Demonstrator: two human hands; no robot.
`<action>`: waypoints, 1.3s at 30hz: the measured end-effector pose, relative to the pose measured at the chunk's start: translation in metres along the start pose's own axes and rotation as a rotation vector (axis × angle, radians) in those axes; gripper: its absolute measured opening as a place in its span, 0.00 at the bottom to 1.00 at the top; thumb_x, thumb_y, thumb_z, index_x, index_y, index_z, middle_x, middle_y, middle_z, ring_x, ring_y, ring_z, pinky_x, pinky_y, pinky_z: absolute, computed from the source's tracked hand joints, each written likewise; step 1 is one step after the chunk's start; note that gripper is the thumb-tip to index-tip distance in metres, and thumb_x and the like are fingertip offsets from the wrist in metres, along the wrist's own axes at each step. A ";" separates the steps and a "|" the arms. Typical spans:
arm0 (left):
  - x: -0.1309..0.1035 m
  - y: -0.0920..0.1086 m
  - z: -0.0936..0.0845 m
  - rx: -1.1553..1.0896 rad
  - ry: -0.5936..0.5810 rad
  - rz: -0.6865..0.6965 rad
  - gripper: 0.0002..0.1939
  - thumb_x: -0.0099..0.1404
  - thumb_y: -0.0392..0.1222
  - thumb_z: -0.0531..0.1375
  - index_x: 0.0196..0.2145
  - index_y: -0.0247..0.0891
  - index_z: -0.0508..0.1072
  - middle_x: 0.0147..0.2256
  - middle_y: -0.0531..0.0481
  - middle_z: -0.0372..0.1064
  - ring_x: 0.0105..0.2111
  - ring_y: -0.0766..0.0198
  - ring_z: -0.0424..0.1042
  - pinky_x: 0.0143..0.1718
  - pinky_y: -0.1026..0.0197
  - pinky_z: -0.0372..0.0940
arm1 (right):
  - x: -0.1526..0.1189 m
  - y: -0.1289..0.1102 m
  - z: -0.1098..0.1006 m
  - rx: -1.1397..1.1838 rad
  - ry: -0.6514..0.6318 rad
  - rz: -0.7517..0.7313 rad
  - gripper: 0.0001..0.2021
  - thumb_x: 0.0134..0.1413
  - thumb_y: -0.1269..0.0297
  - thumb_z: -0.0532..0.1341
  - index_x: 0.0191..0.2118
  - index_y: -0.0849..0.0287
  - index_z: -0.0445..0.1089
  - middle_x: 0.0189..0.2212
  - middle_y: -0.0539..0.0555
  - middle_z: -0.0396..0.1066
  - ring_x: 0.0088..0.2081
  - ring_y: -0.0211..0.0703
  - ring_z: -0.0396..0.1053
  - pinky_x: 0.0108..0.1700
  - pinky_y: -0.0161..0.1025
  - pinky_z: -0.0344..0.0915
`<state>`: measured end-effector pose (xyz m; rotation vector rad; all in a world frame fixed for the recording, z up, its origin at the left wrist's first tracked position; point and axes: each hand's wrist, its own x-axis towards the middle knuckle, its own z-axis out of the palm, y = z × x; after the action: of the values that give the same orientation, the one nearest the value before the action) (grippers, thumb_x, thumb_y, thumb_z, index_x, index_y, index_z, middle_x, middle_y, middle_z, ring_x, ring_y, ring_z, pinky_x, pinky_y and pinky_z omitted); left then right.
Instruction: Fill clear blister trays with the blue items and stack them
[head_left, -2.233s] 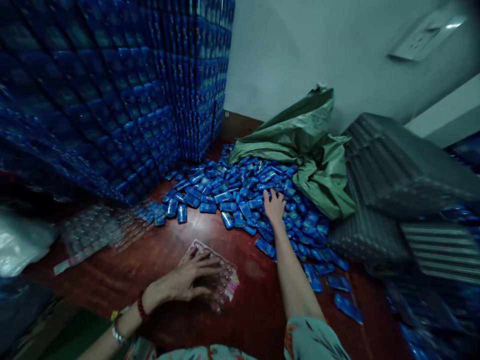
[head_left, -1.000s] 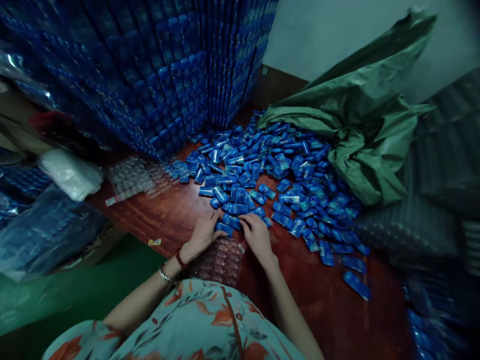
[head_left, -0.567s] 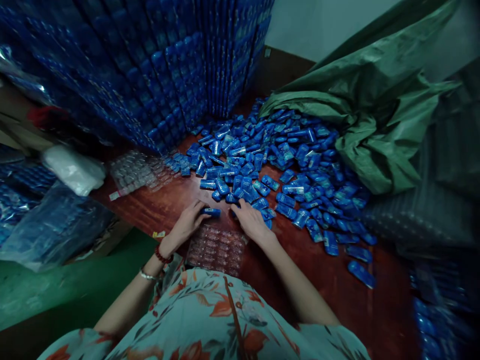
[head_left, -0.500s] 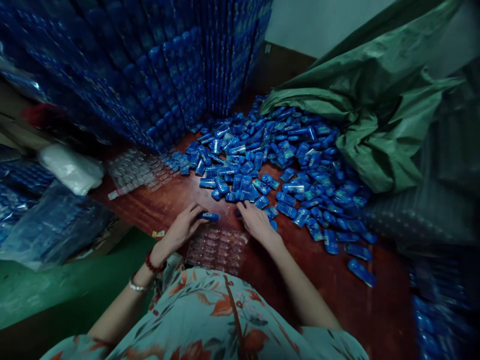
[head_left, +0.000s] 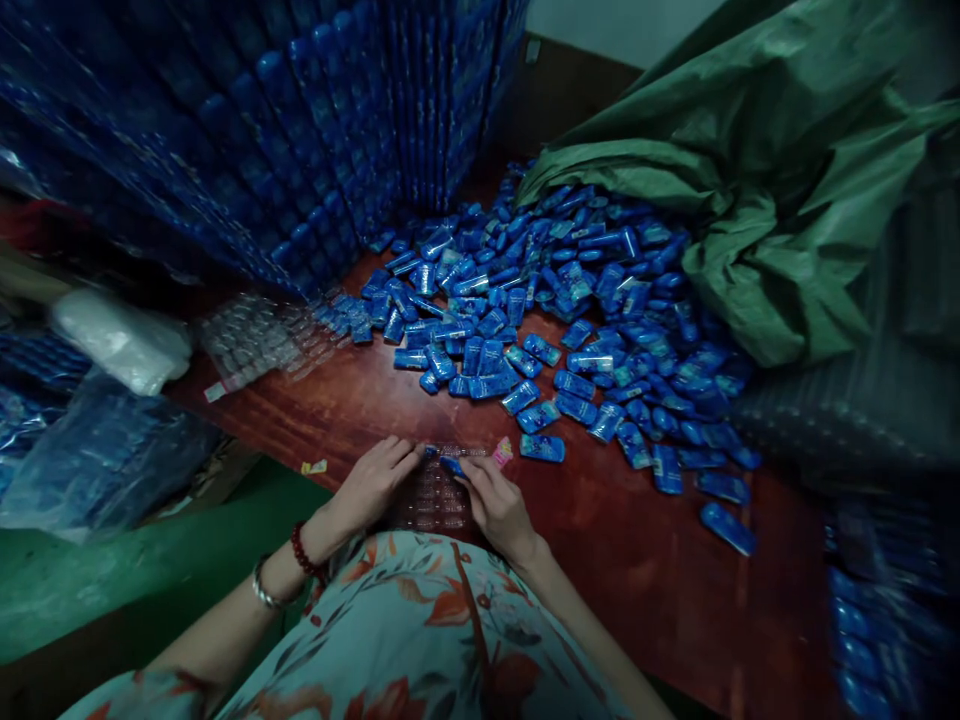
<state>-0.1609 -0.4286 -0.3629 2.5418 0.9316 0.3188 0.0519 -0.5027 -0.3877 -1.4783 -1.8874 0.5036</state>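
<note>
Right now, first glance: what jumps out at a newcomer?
A heap of small blue packs spreads over the red-brown table, with a tall stack of blue packs at upper left and crumpled green sheeting at upper right. In the near middle, the hands are at a clear tray.

Dim, greenish light fell on a pale wall [head_left: 592, 28], a glossy reddish-brown table [head_left: 622, 560] and a green floor [head_left: 202, 545].

Small blue oblong packs [head_left: 515, 305] are lying on a red-brown table [head_left: 600, 560], tall blue stacks [head_left: 315, 130] are standing behind left, crumpled green sheet [head_left: 780, 220] is lying behind right, clear plastic tray [head_left: 431, 505] is lying in front
</note>
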 end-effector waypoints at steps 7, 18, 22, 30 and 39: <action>0.015 0.005 -0.006 0.050 -0.169 0.049 0.16 0.64 0.32 0.49 0.49 0.34 0.64 0.40 0.43 0.65 0.42 0.57 0.63 0.48 0.51 0.62 | 0.017 0.003 -0.015 -0.032 -0.098 -0.039 0.16 0.59 0.74 0.50 0.51 0.57 0.65 0.38 0.57 0.70 0.42 0.42 0.70 0.44 0.40 0.69; 0.019 0.016 0.008 0.092 -0.171 -0.011 0.19 0.61 0.27 0.47 0.49 0.35 0.63 0.46 0.42 0.64 0.48 0.56 0.62 0.52 0.50 0.57 | 0.050 -0.025 -0.016 -0.513 -0.449 -0.099 0.16 0.59 0.75 0.49 0.50 0.59 0.63 0.36 0.58 0.67 0.37 0.45 0.65 0.38 0.40 0.63; 0.023 0.015 0.013 0.115 -0.144 0.019 0.15 0.65 0.30 0.45 0.46 0.34 0.65 0.40 0.42 0.65 0.41 0.56 0.63 0.46 0.51 0.61 | 0.043 -0.010 -0.007 -0.491 -0.367 -0.149 0.16 0.60 0.75 0.47 0.50 0.63 0.64 0.34 0.59 0.68 0.36 0.47 0.65 0.37 0.41 0.63; 0.057 -0.012 0.005 0.010 0.026 0.044 0.17 0.66 0.32 0.50 0.52 0.36 0.63 0.45 0.41 0.64 0.45 0.56 0.63 0.47 0.51 0.62 | 0.069 0.020 -0.018 -0.371 -0.256 -0.168 0.16 0.63 0.65 0.50 0.52 0.62 0.65 0.41 0.60 0.70 0.41 0.46 0.67 0.43 0.42 0.63; 0.098 -0.043 -0.024 -0.100 0.139 -0.001 0.16 0.67 0.37 0.51 0.52 0.37 0.64 0.47 0.43 0.64 0.46 0.57 0.63 0.48 0.53 0.61 | 0.100 0.040 -0.051 -0.349 -0.183 -0.012 0.17 0.62 0.70 0.48 0.54 0.55 0.64 0.47 0.56 0.67 0.48 0.47 0.63 0.47 0.43 0.62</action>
<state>-0.1202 -0.3274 -0.3545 2.4533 0.9428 0.5335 0.1039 -0.4015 -0.3517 -1.6871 -2.2124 0.3229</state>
